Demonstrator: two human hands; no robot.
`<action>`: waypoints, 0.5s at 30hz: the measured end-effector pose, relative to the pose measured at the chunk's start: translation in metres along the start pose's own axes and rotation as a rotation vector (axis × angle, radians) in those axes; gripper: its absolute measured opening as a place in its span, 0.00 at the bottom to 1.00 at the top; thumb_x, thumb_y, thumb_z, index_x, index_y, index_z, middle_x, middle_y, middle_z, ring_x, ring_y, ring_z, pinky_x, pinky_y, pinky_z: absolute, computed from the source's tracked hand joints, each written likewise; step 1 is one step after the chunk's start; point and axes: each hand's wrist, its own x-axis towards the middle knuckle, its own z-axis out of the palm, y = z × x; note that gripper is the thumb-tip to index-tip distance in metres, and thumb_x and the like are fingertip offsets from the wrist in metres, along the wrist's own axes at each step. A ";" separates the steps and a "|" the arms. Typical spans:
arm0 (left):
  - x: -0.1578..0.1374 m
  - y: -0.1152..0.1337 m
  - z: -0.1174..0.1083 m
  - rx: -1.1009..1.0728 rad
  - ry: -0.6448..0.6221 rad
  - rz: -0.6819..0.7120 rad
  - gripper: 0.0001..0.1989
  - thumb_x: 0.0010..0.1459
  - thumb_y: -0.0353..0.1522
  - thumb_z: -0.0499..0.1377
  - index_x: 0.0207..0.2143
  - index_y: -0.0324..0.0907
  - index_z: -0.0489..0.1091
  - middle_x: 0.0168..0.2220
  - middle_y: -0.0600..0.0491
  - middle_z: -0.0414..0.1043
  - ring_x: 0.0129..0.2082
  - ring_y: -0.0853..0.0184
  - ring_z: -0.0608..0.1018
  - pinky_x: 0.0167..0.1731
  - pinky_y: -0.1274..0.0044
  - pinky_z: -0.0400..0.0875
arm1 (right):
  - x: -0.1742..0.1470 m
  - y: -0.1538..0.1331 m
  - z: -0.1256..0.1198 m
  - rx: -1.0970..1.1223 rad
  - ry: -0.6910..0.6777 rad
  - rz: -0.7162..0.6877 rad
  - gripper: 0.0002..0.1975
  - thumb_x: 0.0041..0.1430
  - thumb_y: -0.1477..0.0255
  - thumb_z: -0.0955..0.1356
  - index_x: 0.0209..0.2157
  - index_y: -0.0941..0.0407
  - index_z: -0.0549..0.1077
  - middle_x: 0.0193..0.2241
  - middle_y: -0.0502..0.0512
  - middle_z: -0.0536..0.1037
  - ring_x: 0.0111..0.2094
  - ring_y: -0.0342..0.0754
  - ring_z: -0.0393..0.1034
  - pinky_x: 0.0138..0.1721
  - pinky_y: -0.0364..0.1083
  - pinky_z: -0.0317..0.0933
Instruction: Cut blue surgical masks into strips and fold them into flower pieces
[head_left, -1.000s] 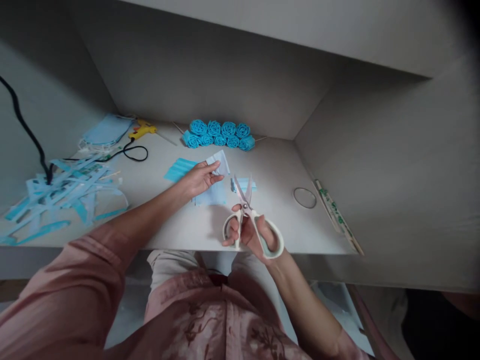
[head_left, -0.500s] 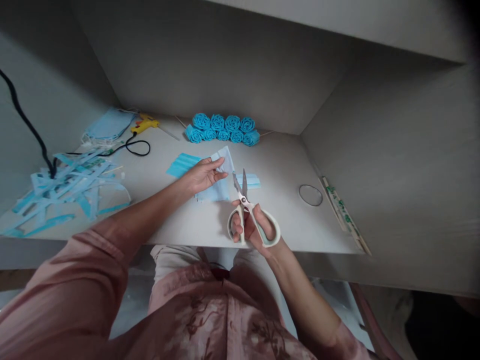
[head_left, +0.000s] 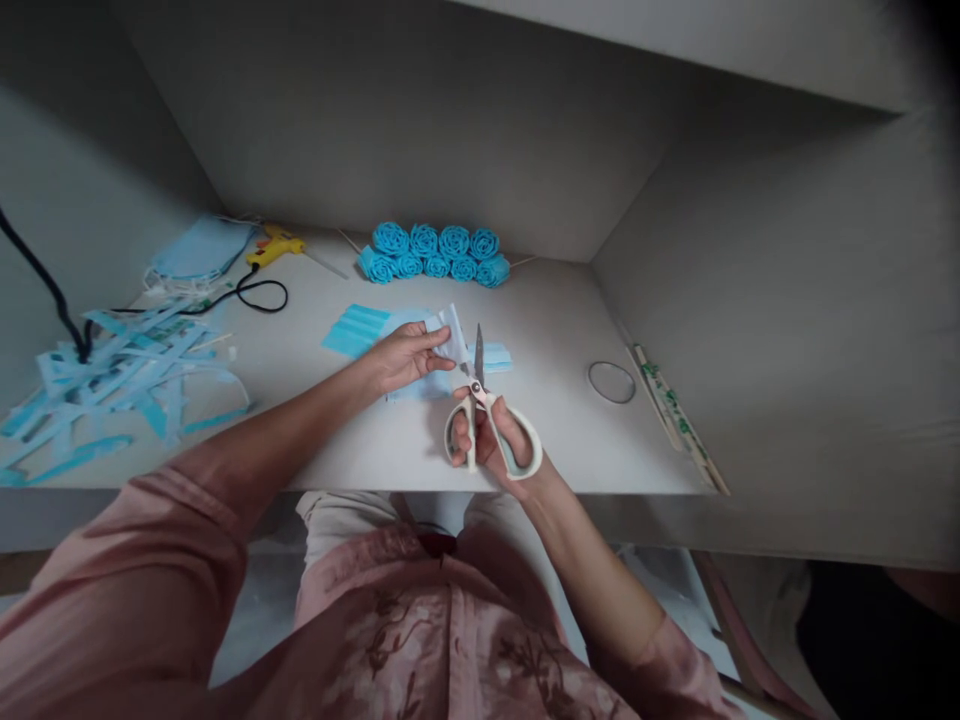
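Observation:
My left hand (head_left: 411, 355) pinches a folded piece of pale face-mask fabric (head_left: 452, 335) between thumb and fingers. With fingers and thumb through its loops, my right hand (head_left: 491, 440) holds a pair of scissors (head_left: 478, 385) with cream handles. The scissor blades are parted, and one meets or sits just beside the lower right edge of the held piece. Beneath my left hand lie blue pleated fabric pieces (head_left: 356, 330) and paler ones, partly covered by the hand. A small pale blue pleated piece (head_left: 496, 357) rests on the table behind the blades.
Rolled blue fabric roses (head_left: 437, 252) sit in two rows at the back. On the left are cut strips (head_left: 165, 370), stacked face masks (head_left: 199, 248) and a yellow glue gun (head_left: 275, 245) with its black cord. A ring (head_left: 611, 382) and thin wrapped sticks (head_left: 679, 415) lie right.
The whole view has shifted slightly. The held piece is turned more upright, and the scissors have come closer to its lower edge, their blades still apart.

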 end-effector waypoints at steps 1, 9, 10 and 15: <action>0.000 -0.001 0.000 0.009 -0.010 -0.003 0.03 0.57 0.27 0.64 0.33 0.33 0.75 0.28 0.49 0.78 0.25 0.70 0.81 0.26 0.82 0.78 | 0.001 0.001 0.000 -0.005 0.003 -0.013 0.25 0.53 0.49 0.70 0.44 0.53 0.71 0.27 0.49 0.70 0.26 0.42 0.63 0.25 0.43 0.67; -0.004 0.001 0.009 0.036 0.016 0.086 0.06 0.54 0.28 0.66 0.34 0.34 0.75 0.29 0.51 0.79 0.25 0.69 0.81 0.24 0.81 0.79 | -0.004 0.006 0.012 0.058 0.073 -0.106 0.24 0.53 0.50 0.71 0.43 0.54 0.72 0.24 0.47 0.65 0.21 0.38 0.54 0.18 0.37 0.52; -0.005 0.002 0.009 0.036 0.000 0.096 0.07 0.54 0.28 0.66 0.35 0.34 0.75 0.29 0.51 0.79 0.25 0.69 0.81 0.24 0.81 0.79 | -0.005 0.006 0.014 0.067 0.077 -0.121 0.24 0.54 0.50 0.71 0.43 0.54 0.72 0.24 0.46 0.65 0.21 0.38 0.54 0.17 0.37 0.52; -0.006 0.003 0.010 0.062 -0.040 0.102 0.08 0.53 0.30 0.67 0.34 0.35 0.75 0.29 0.50 0.79 0.25 0.69 0.81 0.24 0.81 0.78 | -0.007 0.011 0.019 0.086 0.095 -0.146 0.23 0.53 0.51 0.71 0.42 0.54 0.72 0.23 0.45 0.64 0.19 0.36 0.51 0.15 0.36 0.49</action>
